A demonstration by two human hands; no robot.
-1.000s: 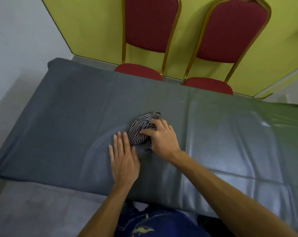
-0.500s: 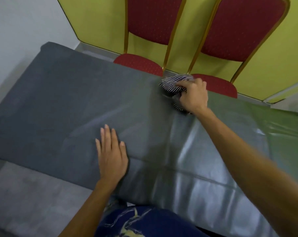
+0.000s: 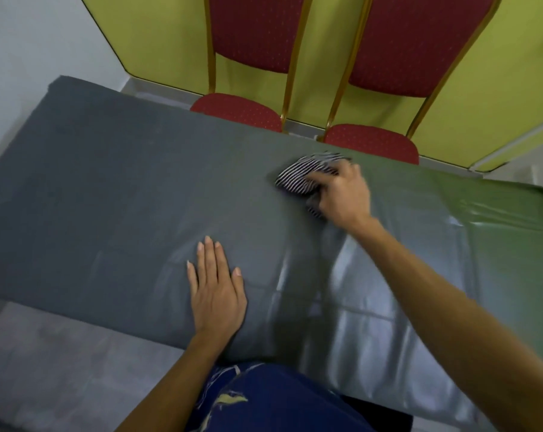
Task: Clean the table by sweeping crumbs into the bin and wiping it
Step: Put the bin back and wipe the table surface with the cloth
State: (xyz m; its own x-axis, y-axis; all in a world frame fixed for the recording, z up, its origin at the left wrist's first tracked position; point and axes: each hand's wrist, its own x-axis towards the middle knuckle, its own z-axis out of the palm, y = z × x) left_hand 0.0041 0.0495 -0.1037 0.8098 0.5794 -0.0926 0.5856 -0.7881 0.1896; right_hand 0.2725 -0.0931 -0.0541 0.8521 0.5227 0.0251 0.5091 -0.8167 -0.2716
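A crumpled black-and-white striped cloth (image 3: 307, 177) is clenched in the right hand (image 3: 342, 194), near the far edge of the grey vinyl-covered table (image 3: 108, 182). The left hand (image 3: 215, 291) is pressed flat, fingers spread, near the front edge, holding nothing. Unwiped surface is judged to lie leftward of the cloth.

Your table (image 3: 108, 182) lies under a smooth grey cover, glossy and creased toward its right half. The striped black-and-white cloth (image 3: 298, 179) sits bunched up on it near the far edge, pressed flat against the cover, partly blurred.

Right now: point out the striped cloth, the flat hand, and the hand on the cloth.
striped cloth (image 3: 298, 177), head view, on its exposed striped folds.
left hand (image 3: 217, 294), head view, back of the hand.
right hand (image 3: 345, 194), head view, back of the hand.
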